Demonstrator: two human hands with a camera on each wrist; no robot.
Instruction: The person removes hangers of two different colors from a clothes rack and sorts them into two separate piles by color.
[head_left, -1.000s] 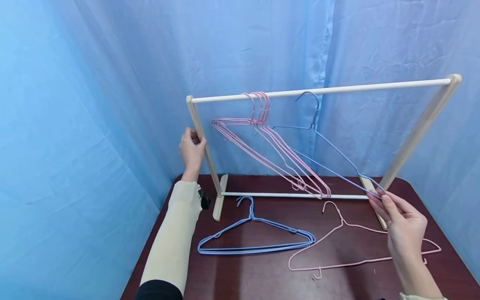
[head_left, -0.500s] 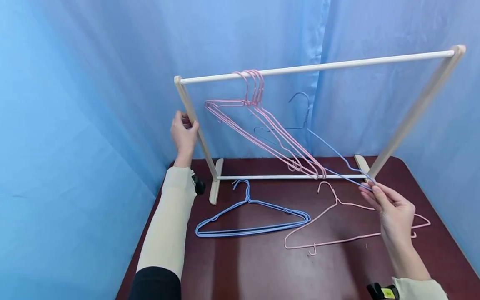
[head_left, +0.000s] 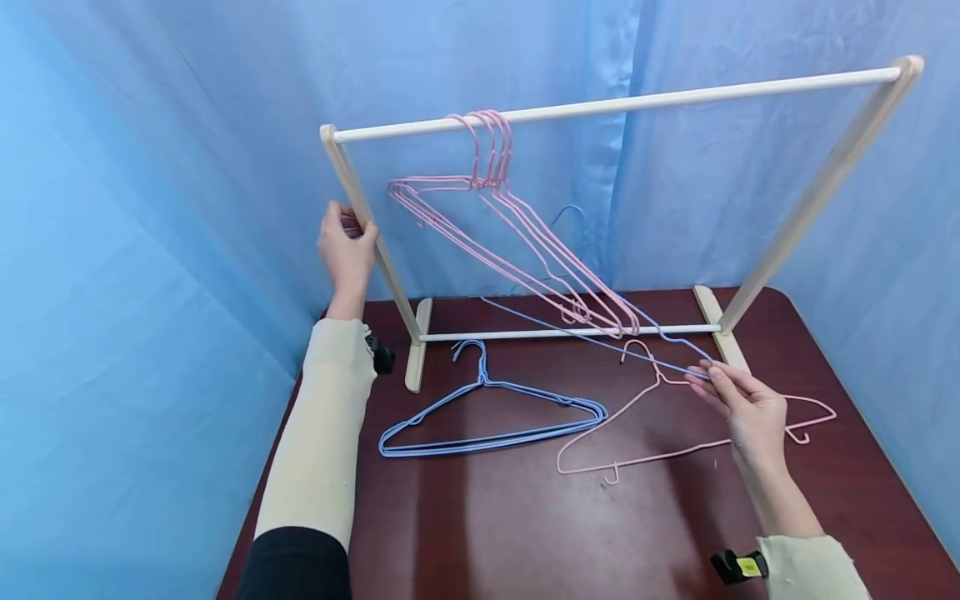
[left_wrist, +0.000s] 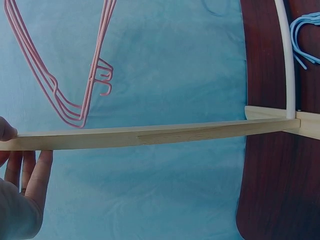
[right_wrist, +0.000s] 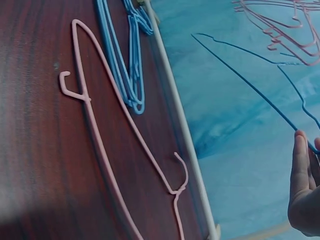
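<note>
My left hand (head_left: 347,254) grips the left wooden post (left_wrist: 150,136) of a small clothes rack, thumb on one side and fingers on the other. With thumb and fingertips, my right hand (head_left: 750,417) pinches one corner of a blue wire hanger (right_wrist: 245,81). That hanger slants through the rack, its hook well below the white top bar (head_left: 675,98) and overlapped by pink hangers in the head view. Several pink hangers (head_left: 507,142) hang bunched on the left part of the top bar.
Stacked blue hangers (head_left: 487,442) lie on the dark red table (head_left: 517,533) in front of the rack. To their right lies a single pink hanger (head_left: 660,457) with small side hooks, under my right forearm. A white lower bar (head_left: 450,337) joins the rack's feet. Blue curtains surround the table.
My right hand and the blue hanger have moved left; the hanger's hook has dropped from beside the top bar to well below it. My left hand stays on the post. The head view has tilted down.
</note>
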